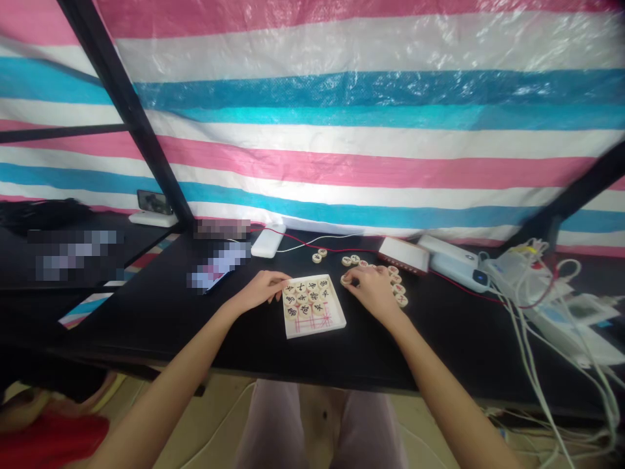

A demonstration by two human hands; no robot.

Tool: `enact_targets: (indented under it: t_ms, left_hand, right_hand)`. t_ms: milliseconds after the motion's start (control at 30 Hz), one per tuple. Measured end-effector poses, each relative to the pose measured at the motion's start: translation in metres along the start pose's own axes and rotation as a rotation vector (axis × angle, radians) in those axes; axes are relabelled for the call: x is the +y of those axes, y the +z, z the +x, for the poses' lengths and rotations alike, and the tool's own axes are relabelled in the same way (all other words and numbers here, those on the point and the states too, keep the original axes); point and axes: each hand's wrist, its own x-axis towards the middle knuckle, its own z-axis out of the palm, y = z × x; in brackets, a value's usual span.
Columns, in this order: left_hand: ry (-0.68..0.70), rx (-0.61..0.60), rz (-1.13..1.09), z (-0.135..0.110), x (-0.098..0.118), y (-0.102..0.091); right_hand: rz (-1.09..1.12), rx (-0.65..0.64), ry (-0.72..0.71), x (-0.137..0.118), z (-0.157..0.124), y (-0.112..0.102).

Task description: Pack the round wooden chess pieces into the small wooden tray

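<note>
A shallow white box (322,326) lies on the black table with rows of round Chinese chess pieces (305,310) in it, marked with dark characters; pink lines show on its uncovered floor. At the box's left edge, my left hand (261,288) is closed, thumb over the rim and fingers beside it. My right hand (375,291) is to the right of the box, thumb and forefinger pinched on a pale chess piece (344,279). Partly behind this hand lie several loose pieces (398,288), some with red characters. Two more pieces (317,258) sit behind the box.
At the back are a white power bank (268,241), a red-sided open box lid (404,254) and a white device (454,260). Tangled white cables (527,326) cover the right side. A phone (222,266) lies at left. Striped sheeting (342,143) hangs behind the table (254,352).
</note>
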Motion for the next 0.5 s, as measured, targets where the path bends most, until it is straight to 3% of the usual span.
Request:
enact_targets:
  t_ms: [167, 300, 400, 500]
  left_hand:
    - [-0.005, -0.003, -0.004, 0.0, 0.001, 0.0]
    - [-0.006, 0.0, -0.005, 0.001, -0.001, 0.0]
    - [-0.003, 0.009, 0.006, 0.002, -0.003, 0.001]
    - [-0.003, 0.008, 0.016, 0.002, -0.003, 0.001]
  right_hand:
    - [0.255, 0.047, 0.043, -0.005, 0.001, -0.016]
    - [0.499, -0.162, -0.153, -0.017, -0.004, -0.032]
    - [0.442, -0.276, -0.256, -0.025, -0.008, -0.036]
    - [0.364, -0.298, -0.297, -0.029, -0.01, -0.034]
